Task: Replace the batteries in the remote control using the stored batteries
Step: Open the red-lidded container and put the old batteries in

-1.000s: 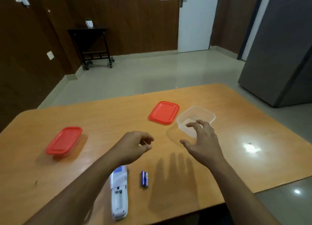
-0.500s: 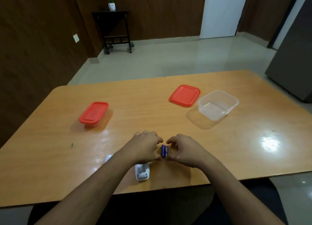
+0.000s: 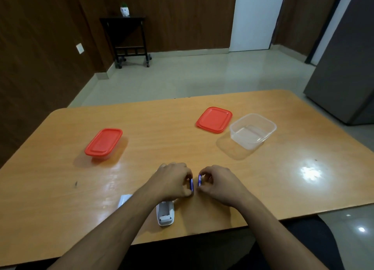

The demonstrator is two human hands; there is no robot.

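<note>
Two small blue batteries lie close together on the wooden table point(image 3: 283, 184). My left hand point(image 3: 174, 180) pinches the left battery point(image 3: 191, 184). My right hand point(image 3: 218, 183) pinches the right battery point(image 3: 199, 180). The two batteries are a little apart. The white remote control point(image 3: 166, 214) lies face down near the table's front edge, mostly hidden under my left forearm, with its battery bay open. A pale flat piece, probably the battery cover point(image 3: 124, 200), shows just left of my forearm.
An open clear plastic container point(image 3: 253, 131) stands at the right with its red lid point(image 3: 214, 119) lying beside it. A second container with a red lid on it point(image 3: 103, 143) stands at the left. A grey cabinet point(image 3: 344, 67) is beyond the table's right corner.
Both hands came down from above the table to the two batteries and took hold of one each. The batteries have been pulled slightly apart. My head tilted, shifting the view.
</note>
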